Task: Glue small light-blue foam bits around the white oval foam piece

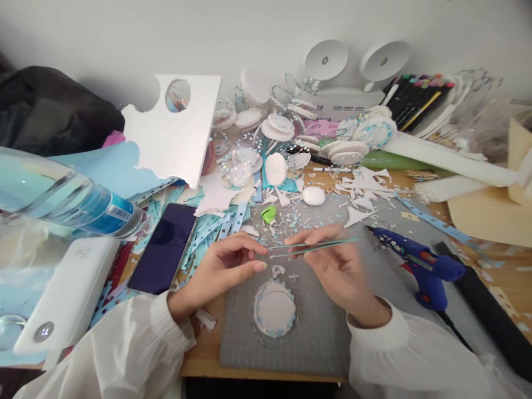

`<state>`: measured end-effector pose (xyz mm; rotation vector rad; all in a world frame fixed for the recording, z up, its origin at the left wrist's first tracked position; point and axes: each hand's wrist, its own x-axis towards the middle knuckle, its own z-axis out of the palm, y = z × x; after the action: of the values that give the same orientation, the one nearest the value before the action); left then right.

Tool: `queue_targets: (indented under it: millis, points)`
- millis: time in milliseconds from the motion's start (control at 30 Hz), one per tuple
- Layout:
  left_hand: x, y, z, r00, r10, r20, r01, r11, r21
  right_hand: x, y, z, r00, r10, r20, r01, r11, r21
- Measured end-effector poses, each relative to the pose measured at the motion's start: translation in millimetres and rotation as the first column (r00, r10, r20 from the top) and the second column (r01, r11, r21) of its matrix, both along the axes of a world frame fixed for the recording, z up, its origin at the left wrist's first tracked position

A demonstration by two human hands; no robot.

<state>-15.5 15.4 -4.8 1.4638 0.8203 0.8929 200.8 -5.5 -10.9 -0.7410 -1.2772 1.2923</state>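
My right hand [338,269] holds slim teal tweezers [320,244] between thumb and fingers, their thin tips pointing left and apart. Close to those tips is my left hand [230,263], its thumb and fingers parted with nothing visible between them. Below both hands, a round white disc [274,313] edged with small pale blue and white pieces lies on the grey cutting mat [249,354]. Two small white cut-outs, a curved piece [277,270] and a cross-shaped piece [293,276], lie just above the disc.
A blue glue gun [419,260] lies at right. A phone [164,249], white power bank [68,293] and water bottle [83,194] crowd the left. White scraps, a green sharpener-like item [269,214] and several decorated discs [277,126] fill the back.
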Motion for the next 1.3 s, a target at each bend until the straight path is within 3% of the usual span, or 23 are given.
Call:
queue_targets:
  millis: [200,333,433,533,600,733,900,1000,1133,1200,1300]
  points:
    - [2,-2,-1.2,0.997,0.022,0.073,-0.015,0.996,-0.091,-4,-2,2.9,0.996,0.089,0.025,-0.090,0.996,0.007]
    - [1,-4,-0.8,0.995,0.073,0.062,-0.068,0.995,-0.077,-6,-2,3.6,0.997,0.065,0.051,-0.066,0.998,0.015]
    - [-1,-3,-2.9,0.989,0.140,0.055,-0.135,0.988,-0.079,-3,-1,2.7,0.998,-0.015,0.062,0.013,1.000,0.023]
    - [-4,0,-5.5,0.971,0.239,0.032,-0.235,0.968,-0.082,3,4,2.0,0.983,-0.180,0.042,0.179,0.983,0.033]
    - [-4,1,-5.7,0.962,0.272,-0.031,-0.273,0.961,-0.031,8,9,2.3,0.961,-0.276,0.001,0.276,0.961,0.020]
    - [-2,1,-5.0,0.955,0.263,-0.140,-0.240,0.957,0.162,11,15,4.9,0.930,-0.366,-0.033,0.365,0.930,-0.032]
    - [-1,-2,-5.8,0.911,0.383,-0.156,-0.279,0.847,0.452,8,11,5.9,0.948,-0.319,0.008,0.318,0.942,-0.107]
    - [-2,-1,-1.1,0.908,0.278,-0.313,-0.089,0.860,0.503,9,8,3.1,0.957,-0.291,0.005,0.289,0.950,-0.116]
    - [-4,2,8.0,0.822,0.059,-0.567,0.220,0.885,0.410,10,9,0.3,0.952,-0.303,0.047,0.306,0.947,-0.096]
    - [-5,2,10.8,0.786,-0.041,-0.617,0.319,0.882,0.348,9,10,0.9,0.952,-0.285,0.111,0.295,0.951,-0.089]
    - [-5,2,12.6,0.783,-0.165,-0.600,0.391,0.880,0.269,6,9,2.7,0.955,-0.141,0.261,0.177,0.977,-0.121]
